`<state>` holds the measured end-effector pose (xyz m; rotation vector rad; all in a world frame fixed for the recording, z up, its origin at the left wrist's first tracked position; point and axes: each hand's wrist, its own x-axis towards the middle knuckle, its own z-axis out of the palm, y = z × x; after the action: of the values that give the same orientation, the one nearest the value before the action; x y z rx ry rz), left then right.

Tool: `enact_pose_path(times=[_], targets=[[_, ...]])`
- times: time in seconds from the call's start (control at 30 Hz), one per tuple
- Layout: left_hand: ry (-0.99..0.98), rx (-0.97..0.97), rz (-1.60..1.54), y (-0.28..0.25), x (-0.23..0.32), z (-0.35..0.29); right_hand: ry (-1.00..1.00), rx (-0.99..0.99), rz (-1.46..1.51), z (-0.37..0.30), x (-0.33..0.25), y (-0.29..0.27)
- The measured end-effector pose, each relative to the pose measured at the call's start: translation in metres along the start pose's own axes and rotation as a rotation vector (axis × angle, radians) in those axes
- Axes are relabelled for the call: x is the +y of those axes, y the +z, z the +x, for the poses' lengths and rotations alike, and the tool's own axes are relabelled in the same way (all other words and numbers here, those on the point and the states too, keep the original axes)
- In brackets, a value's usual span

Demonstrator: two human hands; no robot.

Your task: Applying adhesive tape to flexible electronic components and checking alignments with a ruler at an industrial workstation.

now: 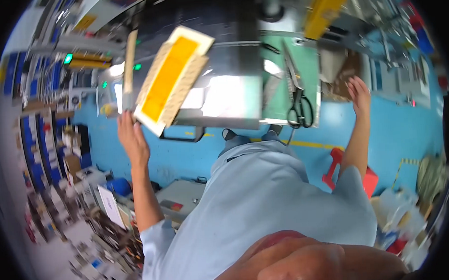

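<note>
A stack of cream sheets or card [189, 74] with a wide yellow-orange strip [169, 80] along its middle lies at an angle on the dark, glossy work surface [231, 54]. My left hand [134, 144] is by its near left corner, fingers stretched forward along the table's left edge. Whether those fingertips touch the stack is unclear. Off to the right, my right hand [360, 94] is raised with its fingers apart and nothing in it. Between that hand and the dark surface, black-handled scissors [300, 111] rest on a green mat [304, 71].
Beside the scissors lie long metal tools [288, 62]. A brown open box [349, 69] stands right of the mat. Yellow machine parts [324, 10] rise at the back. A black handle [184, 138] juts from the table front. On the blue floor sits a red stool [369, 181].
</note>
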<state>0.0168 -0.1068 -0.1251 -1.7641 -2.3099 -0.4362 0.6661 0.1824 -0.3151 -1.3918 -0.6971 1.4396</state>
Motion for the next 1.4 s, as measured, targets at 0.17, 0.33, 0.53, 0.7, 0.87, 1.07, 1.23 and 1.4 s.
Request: enact_pose_path(times=[0.17,0.33,0.53,0.7,0.87,1.07,1.23,1.4], targets=[[-0.052,0.027,-0.064,-0.018,-0.006,0.001,-0.274,-0.119,-0.006,-0.049,-0.057,0.039],[-0.068,-0.017,-0.127,-0.025,-0.015,0.011,-0.484,-0.34,-0.202,-0.146,-0.128,0.148],[-0.44,0.032,-0.762,-0.029,0.026,-0.006,-0.507,-0.856,-0.663,-0.221,-0.13,0.296],[-0.621,-0.25,-1.197,-0.017,0.035,-0.01,-0.801,-0.697,-1.105,-0.186,-0.114,0.389],[-0.611,-0.23,-1.206,-0.023,0.037,-0.009,-0.739,-0.669,-1.161,-0.183,-0.104,0.422],[-0.578,-0.155,-1.113,-0.022,0.03,-0.008,-0.608,-0.711,-1.019,-0.174,-0.105,0.423],[-0.568,0.011,-1.939,-0.031,0.042,0.005,-0.502,-0.744,-0.887,-0.173,-0.101,0.419],[-0.55,-0.062,-2.094,-0.03,0.04,0.02,-0.58,-0.72,-0.923,-0.182,-0.096,0.416]])
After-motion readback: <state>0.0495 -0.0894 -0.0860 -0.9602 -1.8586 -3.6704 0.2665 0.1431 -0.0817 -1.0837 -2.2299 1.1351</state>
